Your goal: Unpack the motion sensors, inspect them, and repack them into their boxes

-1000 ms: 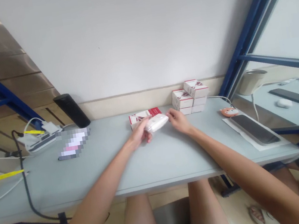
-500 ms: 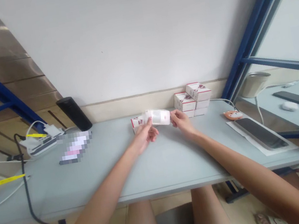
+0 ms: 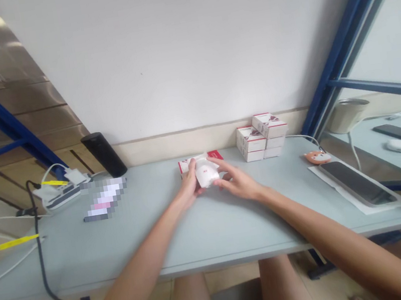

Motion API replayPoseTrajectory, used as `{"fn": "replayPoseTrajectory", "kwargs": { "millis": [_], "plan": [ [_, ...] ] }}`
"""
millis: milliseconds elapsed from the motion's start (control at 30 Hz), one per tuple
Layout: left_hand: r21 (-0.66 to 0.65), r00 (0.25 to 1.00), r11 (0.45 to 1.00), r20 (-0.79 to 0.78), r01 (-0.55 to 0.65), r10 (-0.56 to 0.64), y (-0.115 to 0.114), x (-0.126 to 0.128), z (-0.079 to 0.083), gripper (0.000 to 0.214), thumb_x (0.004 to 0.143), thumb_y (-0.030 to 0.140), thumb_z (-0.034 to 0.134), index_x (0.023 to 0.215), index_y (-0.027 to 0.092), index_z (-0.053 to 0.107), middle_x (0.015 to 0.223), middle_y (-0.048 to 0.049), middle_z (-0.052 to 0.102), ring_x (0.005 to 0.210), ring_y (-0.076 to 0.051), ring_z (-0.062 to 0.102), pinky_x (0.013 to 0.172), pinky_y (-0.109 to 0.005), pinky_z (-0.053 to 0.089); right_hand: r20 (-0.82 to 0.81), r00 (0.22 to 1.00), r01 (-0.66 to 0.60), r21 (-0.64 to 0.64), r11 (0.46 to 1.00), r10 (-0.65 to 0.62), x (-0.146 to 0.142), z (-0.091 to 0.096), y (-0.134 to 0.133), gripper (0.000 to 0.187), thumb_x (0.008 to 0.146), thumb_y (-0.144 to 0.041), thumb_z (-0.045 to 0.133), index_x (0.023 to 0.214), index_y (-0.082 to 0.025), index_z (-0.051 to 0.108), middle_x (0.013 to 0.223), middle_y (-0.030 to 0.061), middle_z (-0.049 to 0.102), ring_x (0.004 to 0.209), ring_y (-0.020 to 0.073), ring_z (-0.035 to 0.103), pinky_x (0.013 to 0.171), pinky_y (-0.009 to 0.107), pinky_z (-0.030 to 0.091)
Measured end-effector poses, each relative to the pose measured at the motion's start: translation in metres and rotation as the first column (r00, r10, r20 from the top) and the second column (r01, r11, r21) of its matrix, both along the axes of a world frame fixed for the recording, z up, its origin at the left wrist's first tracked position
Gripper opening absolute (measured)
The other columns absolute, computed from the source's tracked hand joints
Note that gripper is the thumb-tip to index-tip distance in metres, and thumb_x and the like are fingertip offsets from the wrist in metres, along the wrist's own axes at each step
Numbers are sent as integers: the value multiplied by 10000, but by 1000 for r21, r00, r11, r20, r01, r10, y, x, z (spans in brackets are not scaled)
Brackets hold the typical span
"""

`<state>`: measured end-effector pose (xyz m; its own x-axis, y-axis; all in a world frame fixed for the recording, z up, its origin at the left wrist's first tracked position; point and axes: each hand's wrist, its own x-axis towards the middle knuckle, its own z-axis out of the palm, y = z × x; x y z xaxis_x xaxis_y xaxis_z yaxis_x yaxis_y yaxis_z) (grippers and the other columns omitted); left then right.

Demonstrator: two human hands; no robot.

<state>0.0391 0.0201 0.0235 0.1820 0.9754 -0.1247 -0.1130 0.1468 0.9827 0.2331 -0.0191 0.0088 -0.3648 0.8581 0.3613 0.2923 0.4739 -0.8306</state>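
A small white plastic device (image 3: 206, 173) with a red mark sits low over the table, gripped in the fingers of my left hand (image 3: 191, 190). My right hand (image 3: 237, 184) reaches in from the other side, its fingertips against the device's lower right. Just behind the device lies a red-and-white box (image 3: 188, 166), partly hidden by it. To the right stands a stack of small white boxes with red trim (image 3: 261, 138).
On the pale grey table (image 3: 214, 234) stand a black cylinder (image 3: 104, 155) and a power strip (image 3: 65, 194) with a black cable (image 3: 40, 256). A pixelated flat object (image 3: 105, 199) lies left. A dark slab on white paper (image 3: 358, 183) and an orange fox-shaped item (image 3: 317, 157) lie right.
The white device has turned and dropped lower, closer to the table. My right hand has moved in and curled its fingers against it. The view has shifted slightly.
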Motion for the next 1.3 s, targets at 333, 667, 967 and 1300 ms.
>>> {"fn": "replayPoseTrajectory", "kwargs": {
  "millis": [333,667,967,1300],
  "plan": [
    [424,880,901,-390,-89,270,15,-17,-8,608,980,697,442,640,234,641,621,-73,610,787,-283,649,732,-337,459,-308,939,182,60,981,-155,-7,5,3,449,975,-536,637,1337,-280,710,1196,71,759,774,187,713,731,362,592],
    [626,749,771,-564,115,347,19,-38,-2,352,829,356,766,1172,277,746,1345,-122,691,1373,-365,485,1220,-457,230,-436,730,532,-122,838,-526,15,1,23,637,904,-601,692,1382,-180,662,1013,105,783,810,216,738,694,350,602],
    [520,867,852,-399,-55,300,31,-39,-6,541,987,635,416,933,179,703,903,-88,759,903,-268,662,787,-310,479,-453,673,671,40,740,-586,21,1,22,573,903,-587,705,1327,-203,731,1164,121,785,1015,277,733,979,459,577],
    [362,962,923,-271,131,-31,4,-9,-10,434,906,583,581,848,183,737,787,-33,731,740,-208,647,693,-289,464,-420,735,666,294,686,-533,13,11,9,349,921,-462,730,1223,-294,782,1232,72,767,1029,268,700,1010,471,549]
  ]
}}
